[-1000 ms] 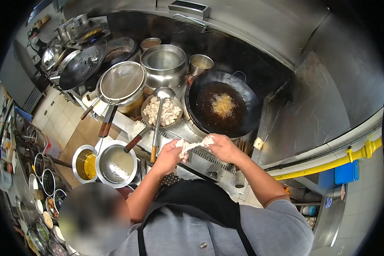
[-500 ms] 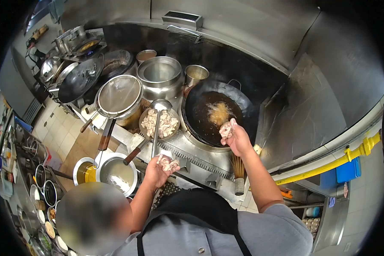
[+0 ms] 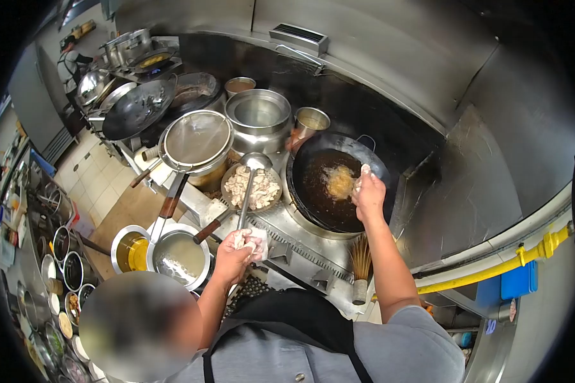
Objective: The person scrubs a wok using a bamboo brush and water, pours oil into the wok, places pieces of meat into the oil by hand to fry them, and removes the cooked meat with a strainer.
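My right hand (image 3: 369,198) is closed over the right side of a black wok (image 3: 370,156). A pale, coated piece of raw meat shows at its fingertips. In the wok's dark oil, a golden mass of frying pieces (image 3: 340,184) bubbles. My left hand (image 3: 233,255) is closed around pale raw meat (image 3: 246,240), short of the stove's front edge. Beyond that hand stands a round strainer holding several pale meat pieces (image 3: 262,190). A metal ladle (image 3: 256,161) lies across them, its handle pointing toward my left hand.
A mesh strainer (image 3: 196,137) rests on a pot at the left. Nearer are a bowl of yellow oil (image 3: 134,252) and a bowl of cloudy liquid (image 3: 180,255). A bamboo brush (image 3: 360,262) stands right of the stove front. Another person (image 3: 70,64) is far back left.
My right hand has risen slightly and turned, its fingers closing further around the meat. My left fingers have curled in over their pieces. The whole view has shifted a little.
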Motion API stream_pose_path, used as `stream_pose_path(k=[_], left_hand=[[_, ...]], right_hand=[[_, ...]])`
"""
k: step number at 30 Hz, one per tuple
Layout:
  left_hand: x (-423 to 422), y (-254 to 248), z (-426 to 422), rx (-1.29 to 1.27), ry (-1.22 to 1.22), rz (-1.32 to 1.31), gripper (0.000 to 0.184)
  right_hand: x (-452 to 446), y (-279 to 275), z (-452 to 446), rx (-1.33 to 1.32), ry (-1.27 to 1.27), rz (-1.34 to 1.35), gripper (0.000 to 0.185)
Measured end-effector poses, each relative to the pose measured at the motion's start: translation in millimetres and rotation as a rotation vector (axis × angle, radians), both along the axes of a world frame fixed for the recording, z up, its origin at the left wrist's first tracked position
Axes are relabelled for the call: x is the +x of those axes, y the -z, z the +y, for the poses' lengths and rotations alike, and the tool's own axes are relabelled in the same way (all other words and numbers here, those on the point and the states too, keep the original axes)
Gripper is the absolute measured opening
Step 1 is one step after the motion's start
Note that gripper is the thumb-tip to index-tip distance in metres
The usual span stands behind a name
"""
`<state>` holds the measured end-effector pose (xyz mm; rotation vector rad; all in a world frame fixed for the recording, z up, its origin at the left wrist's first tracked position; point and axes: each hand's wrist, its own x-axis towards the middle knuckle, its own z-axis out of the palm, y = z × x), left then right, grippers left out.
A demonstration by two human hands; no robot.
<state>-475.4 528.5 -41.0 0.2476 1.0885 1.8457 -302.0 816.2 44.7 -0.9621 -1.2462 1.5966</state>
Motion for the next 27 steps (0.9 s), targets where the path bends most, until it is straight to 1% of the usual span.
stream_pose_path(k=[1,3,4,5,6,9,11,12,13,14,15,16,17,18,19,20,21,22,23,24,25,26,27], left_hand=[[-4.0,9.1,-3.7,-0.002,-0.008,-0.001,0.016],[-13.3,35.1,-13.9,0.035,0.072,-0.013,0.011],[-12.7,33.2,-17.8,0.021,0.065,0.008,0.008],[-12.8,31.9,-23.0,0.013,0.067,0.005,0.008],[-13.6,31.2,-28.4,0.002,0.043,-0.006,0.005],[-18.0,28.4,-47.1,-0.019,0.003,-0.037,0.006],[-21.7,28.8,-65.2,-0.084,0.004,-0.023,0.006],[-27.4,44.3,-74.9,-0.088,0.015,-0.02,0.007],[-31.1,44.9,-81.7,-0.087,0.008,-0.024,0.007],[-33.6,44.8,-88.5,-0.217,-0.004,0.048,0.008],[-36.5,45.7,-96.1,-0.351,-0.015,0.118,0.009],[-41.7,51.6,-104.1,-0.406,-0.041,0.135,0.011],[-42.9,41.4,-108.3,-0.491,-0.089,0.203,0.01],[-49.4,35.4,-115.1,-0.56,-0.066,0.278,0.009],[-59.7,31.9,-124.9,-0.631,-0.046,0.355,0.009],[-70.6,31.3,-132.4,-0.756,-0.031,0.578,0.014],[-80.2,29.1,-141.0,-0.839,-0.036,0.734,0.022],[-93.8,35.2,-149.9,-0.907,-0.025,0.861,0.025],[-108.0,40.8,-156.6,-0.969,-0.01,0.989,0.028],[-113.7,21.9,-154.5,-1.048,0.032,1.052,0.031],[-122.7,14.6,-153.0,-1.113,0.099,1.089,0.032],[-131.7,13.8,-151.1,-1.123,0.119,1.159,0.03],[-139.4,13.7,-148.6,-1.132,0.14,1.229,0.029]], right_hand=[[-3.4,8.0,10.8,-0.002,-0.008,-0.001,0.029],[-14.7,25.8,32.2,0.797,0.102,-0.447,0.024],[-16.6,15.2,31.1,0.812,0.012,-0.796,0.024],[-19.2,38.4,49.2,0.804,0.009,-0.799,0.024],[-20.2,83.3,80.4,0.798,-0.07,-0.821,0.026],[-26.1,102.1,77.2,0.547,-0.213,-0.697,0.022],[-30.4,117.6,72.7,0.686,-0.148,-1.255,0.022],[-33.4,125.1,71.0,0.646,-0.196,-1.304,0.022],[-35.9,132.7,70.5,0.605,-0.243,-1.354,0.023],[-39.2,141.1,69.5,0.704,-0.23,-1.37,0.027],[-42.7,145.7,74.0,0.707,-0.24,-1.371,0.027],[-49.5,140.5,72.0,0.664,-0.175,-1.392,0.03],[-55.2,137.0,67.8,0.62,-0.11,-1.41,0.032],[-53.6,134.7,66.5,0.839,-0.023,-1.261,0.032],[-58.4,125.1,58.9,0.936,0.104,-1.038,0.029],[-69.2,114.7,53.1,0.982,0.143,-0.93,0.026],[-83.9,105.9,43.4,1.024,0.177,-0.813,0.023],[-99.0,95.1,23.3,1.02,0.15,-0.791,0.023],[-111.6,82.9,0.5,0.968,-0.032,-0.777,0.022],[-122.4,78.0,-18.3,0.918,-0.204,-0.764,0.022],[-134.1,90.4,-34.4,0.844,-0.33,-0.68,0.023],[-142.3,81.2,-64.6,0.888,-0.439,-0.765,0.026],[-148.1,59.8,-98.1,0.614,-0.62,-0.767,0.028]])
